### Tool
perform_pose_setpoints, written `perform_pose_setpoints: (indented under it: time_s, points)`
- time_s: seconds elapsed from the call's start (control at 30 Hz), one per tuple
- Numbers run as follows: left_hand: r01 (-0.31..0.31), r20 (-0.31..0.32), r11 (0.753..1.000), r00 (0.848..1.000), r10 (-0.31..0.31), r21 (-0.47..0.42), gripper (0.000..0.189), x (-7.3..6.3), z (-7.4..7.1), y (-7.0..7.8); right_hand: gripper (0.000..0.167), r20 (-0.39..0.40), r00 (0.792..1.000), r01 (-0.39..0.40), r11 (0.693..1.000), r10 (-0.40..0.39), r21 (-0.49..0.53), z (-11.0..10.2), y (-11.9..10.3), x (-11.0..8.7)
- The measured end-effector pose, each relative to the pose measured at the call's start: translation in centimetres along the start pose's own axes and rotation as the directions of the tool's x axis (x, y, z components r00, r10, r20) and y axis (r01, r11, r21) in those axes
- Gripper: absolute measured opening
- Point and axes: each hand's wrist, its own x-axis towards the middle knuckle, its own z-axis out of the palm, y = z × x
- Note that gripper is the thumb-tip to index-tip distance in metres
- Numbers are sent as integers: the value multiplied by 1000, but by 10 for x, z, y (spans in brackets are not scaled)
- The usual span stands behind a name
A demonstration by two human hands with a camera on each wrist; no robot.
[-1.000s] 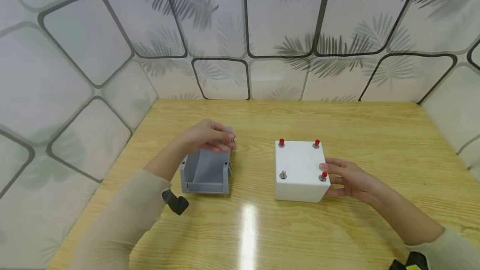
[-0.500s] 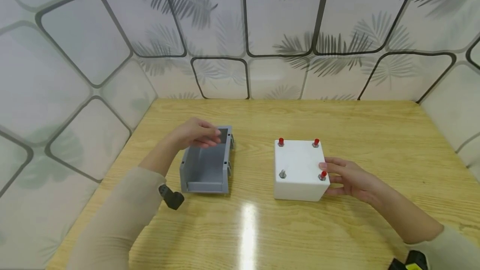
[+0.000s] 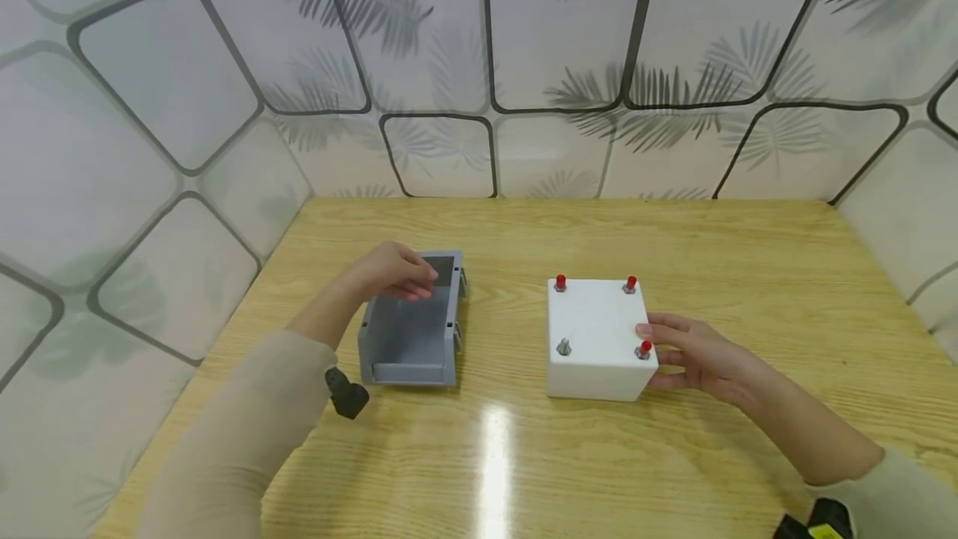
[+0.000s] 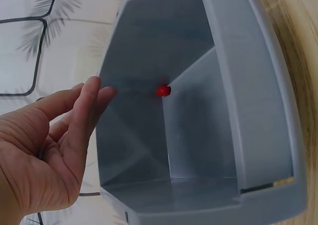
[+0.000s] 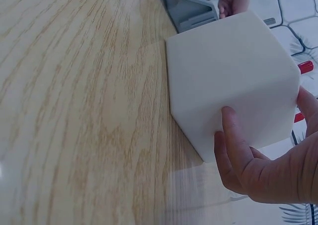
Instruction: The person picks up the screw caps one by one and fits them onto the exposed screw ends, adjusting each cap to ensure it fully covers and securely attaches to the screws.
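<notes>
My left hand (image 3: 402,271) hovers over the back of a grey plastic bin (image 3: 414,373), its fingers loosely extended with nothing visible between them. Inside the bin, a small red cap (image 4: 163,90) lies in a back corner in the left wrist view; my hand hides it in the head view. My right hand (image 3: 696,356) holds the right side of a white block (image 3: 599,314), thumb on the top edge and fingers against the side. Red caps (image 3: 631,284) cover the bolts at three corners of the block. The near-left bolt (image 3: 564,347) shows bare metal.
The bin and block stand apart on a wooden table (image 3: 509,456). A patterned wall covering (image 3: 569,32) rises behind the table and along both sides. Small black devices (image 3: 347,394) are strapped at the wrists.
My left hand has moved left from the bin's right edge to over its inside; the small thing at its fingertips no longer shows. The right hand and white block have stayed still.
</notes>
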Motion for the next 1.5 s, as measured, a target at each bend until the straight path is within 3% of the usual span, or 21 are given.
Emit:
perform_pose_setpoints:
  time_s: [0.53, 0.8, 0.93, 1.5]
  points:
    - [52, -26, 998, 998, -51, 26, 28, 18, 10, -11, 80, 2, 1000, 3, 1000, -3, 1, 0, -1, 0]
    - [72, -10, 980, 997, -71, 188, 26, 23, 16, -15, 81, -8, 1000, -2, 1000, 2, -1, 1, -2, 0]
    - [83, 9, 971, 996, -87, 225, 29, 28, 18, -20, 80, -7, 1000, -5, 1000, 5, -6, 1, -2, 0]
    - [127, -14, 975, 992, -127, 183, 30, 38, 39, -25, 82, -3, 1000, 4, 1000, -4, -6, 0, 0, 0]
